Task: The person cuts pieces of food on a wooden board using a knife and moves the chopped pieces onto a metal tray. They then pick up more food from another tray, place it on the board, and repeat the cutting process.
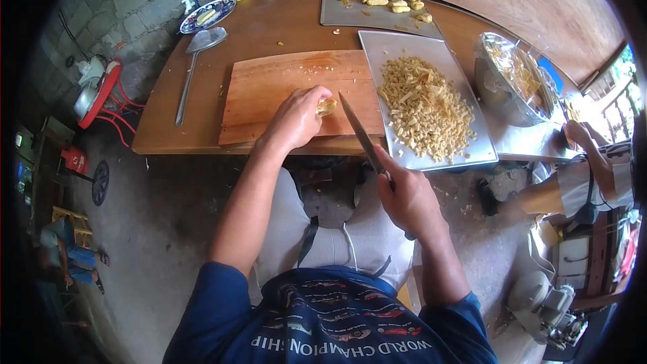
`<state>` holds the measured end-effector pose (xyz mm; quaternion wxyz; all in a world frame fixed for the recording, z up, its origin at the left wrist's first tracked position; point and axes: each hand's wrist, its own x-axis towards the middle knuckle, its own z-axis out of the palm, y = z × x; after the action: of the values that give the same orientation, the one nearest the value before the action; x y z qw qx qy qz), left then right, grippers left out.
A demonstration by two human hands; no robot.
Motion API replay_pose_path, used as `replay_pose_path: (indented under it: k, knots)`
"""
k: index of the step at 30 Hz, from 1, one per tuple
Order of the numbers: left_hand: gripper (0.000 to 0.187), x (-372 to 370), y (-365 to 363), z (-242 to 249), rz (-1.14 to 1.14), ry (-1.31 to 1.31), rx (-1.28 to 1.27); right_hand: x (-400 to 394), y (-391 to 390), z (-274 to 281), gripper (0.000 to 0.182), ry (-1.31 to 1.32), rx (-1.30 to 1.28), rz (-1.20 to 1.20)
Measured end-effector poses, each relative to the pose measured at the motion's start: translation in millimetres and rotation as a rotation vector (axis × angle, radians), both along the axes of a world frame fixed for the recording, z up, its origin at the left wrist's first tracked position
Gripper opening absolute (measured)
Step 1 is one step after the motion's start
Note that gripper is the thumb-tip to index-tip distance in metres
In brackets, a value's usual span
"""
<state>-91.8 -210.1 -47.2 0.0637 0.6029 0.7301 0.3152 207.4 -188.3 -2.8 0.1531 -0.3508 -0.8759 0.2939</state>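
On the wooden cutting board (pixel 253 98), my left hand (pixel 300 116) has its fingers closed round a pale yellow piece of food (pixel 327 107). My right hand (pixel 408 195) grips the handle of a long knife (pixel 360 131). The blade points up and to the left, its tip over the board's right part, just right of the food piece and apart from it. Small crumbs lie near the board's far edge. Right of the board, a metal tray (pixel 482 145) bears a heap of chopped yellow pieces (pixel 428 108).
Behind stands another tray (pixel 347 17) with several whole yellow pieces (pixel 397 3). A plastic-lined bowl (pixel 505 87) is at the right, near a co-worker's hand (pixel 577 133). A long-handled skimmer (pixel 187 87) and a patterned plate (pixel 226 8) lie at the left.
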Motion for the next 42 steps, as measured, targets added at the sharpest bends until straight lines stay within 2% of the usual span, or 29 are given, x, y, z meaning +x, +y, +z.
replay_pose_path:
  k: [2,6,9,11,15,17,23,29,33,38,42]
  knots:
    - [0.042,-7.6,-4.2,-3.3,-0.060,-0.093,0.016,-4.7,-0.3,1.1,0.061,-0.034,0.048,0.022]
    - [0.035,-3.7,-6.8,-8.1,-0.011,-0.215,0.085,-12.1,0.3,3.2,0.059,-0.035,0.149,0.069]
    - [0.030,0.3,-5.7,-15.7,0.031,-0.185,0.155,-14.9,1.4,3.8,0.059,-0.099,0.184,0.102]
    - [0.025,6.1,-6.1,-16.8,0.037,0.032,0.245,-15.4,1.2,2.2,0.061,-0.135,0.228,0.121]
    - [0.022,8.7,-3.9,-19.5,0.077,0.037,0.246,-18.4,-4.1,11.1,0.057,-0.198,0.220,0.072]
    - [0.022,8.6,-3.0,-20.6,0.085,0.037,0.227,-17.7,-2.0,8.2,0.064,-0.219,0.272,0.136]
    - [0.021,7.5,-2.2,-20.2,0.086,0.082,0.221,-18.3,-6.4,17.8,0.065,-0.273,0.254,0.147]
    - [0.022,4.9,-1.8,-22.5,0.073,0.065,0.237,-43.7,9.7,-0.7,0.067,-0.310,0.287,0.165]
    - [0.023,4.9,-4.3,-21.0,0.066,0.061,0.233,-66.9,32.0,-26.7,0.067,-0.280,0.295,0.148]
    - [0.022,4.5,-4.0,-22.4,0.063,0.053,0.264,-58.4,35.8,-31.8,0.066,-0.046,0.297,0.130]
    - [0.020,3.7,-1.8,-20.8,0.078,0.022,0.226,-34.6,12.9,-8.1,0.066,-0.148,0.251,0.124]
